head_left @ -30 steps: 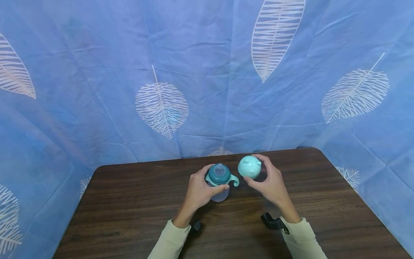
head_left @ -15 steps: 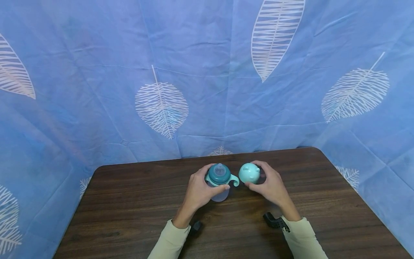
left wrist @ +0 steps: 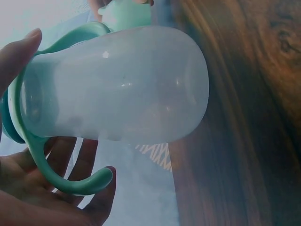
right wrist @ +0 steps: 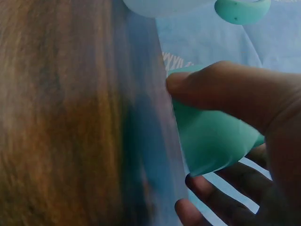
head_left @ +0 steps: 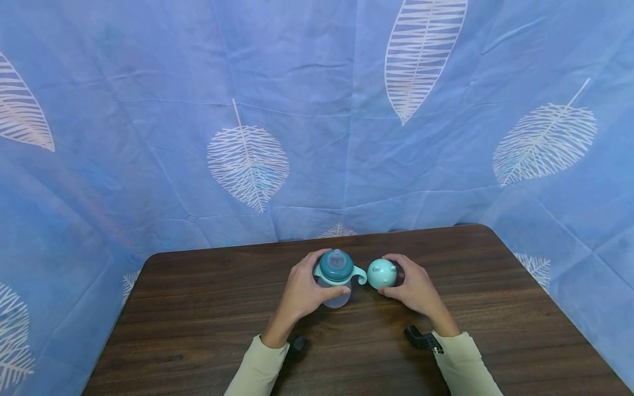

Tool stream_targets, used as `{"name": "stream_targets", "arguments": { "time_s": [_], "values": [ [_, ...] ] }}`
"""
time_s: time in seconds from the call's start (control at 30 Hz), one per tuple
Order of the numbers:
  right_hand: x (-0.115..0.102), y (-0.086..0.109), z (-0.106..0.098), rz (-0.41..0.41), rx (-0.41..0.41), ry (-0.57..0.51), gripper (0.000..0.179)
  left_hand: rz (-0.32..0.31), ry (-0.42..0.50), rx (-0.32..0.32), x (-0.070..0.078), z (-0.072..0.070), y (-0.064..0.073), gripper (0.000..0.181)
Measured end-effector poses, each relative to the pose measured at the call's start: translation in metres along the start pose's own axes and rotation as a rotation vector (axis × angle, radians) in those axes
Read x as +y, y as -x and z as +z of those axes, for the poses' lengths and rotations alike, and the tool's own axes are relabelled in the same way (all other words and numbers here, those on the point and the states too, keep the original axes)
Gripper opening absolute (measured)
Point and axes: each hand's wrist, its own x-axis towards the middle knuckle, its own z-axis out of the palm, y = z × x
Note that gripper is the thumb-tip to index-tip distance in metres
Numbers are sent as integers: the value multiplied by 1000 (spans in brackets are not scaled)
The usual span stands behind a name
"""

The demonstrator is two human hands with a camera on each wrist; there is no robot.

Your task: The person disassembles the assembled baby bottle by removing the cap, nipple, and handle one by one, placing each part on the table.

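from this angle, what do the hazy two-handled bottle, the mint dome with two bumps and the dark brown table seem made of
Hazy two-handled bottle: probably plastic, smooth; its body looks translucent with small highlights, though glass isn't ruled out. Mint dome with two bumps: likely hard plastic, opaque, glossy, judging by bright highlights. Dark brown table: streaked grain; wood or laminate, unclear.

Bottle (left wrist: 122,87): transl. plastic, smooth, slight sheen. Handles (left wrist: 44,162): smooth plastic. Collar (head_left: 334,270): teal plastic, semi-gloss. Mint cap (head_left: 381,273): glossy smooth plastic. Tabletop (head_left: 208,308): dk wood-grain, low sheen. Backdrop (head_left: 317,165): matt cloth, creased. Sleeves (head_left: 259,363): matt cloth.
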Motion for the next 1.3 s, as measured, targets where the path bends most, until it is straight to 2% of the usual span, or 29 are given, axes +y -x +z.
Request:
{"name": "stream_targets", "arguments": {
  "time_s": [0.23, 0.57, 0.77, 0.9, 1.07, 1.3],
  "values": [
    [6, 0, 4, 22, -41, 76, 69, -1, -5, 3, -3, 1, -1, 85],
    [7, 0, 7, 73, -72, 119, 71, -10, -2, -4, -1, 2, -2, 84],
    [-1, -2, 2, 16, -55, 109, 84, -13, 2, -5, -1, 2, -3, 85],
    [-19, -4, -5, -26, -31, 110, 83, -12, 4, -8, -1, 2, -3, 85],
    [-55, -4, -12, -79, -12, 94, 78, -5, 3, -19, -2, 1, -2, 85],
    [-97, -6, -6, -207, 35, 18, 76, 24, -9, -16, -4, 1, -2, 84]
  ]
}}
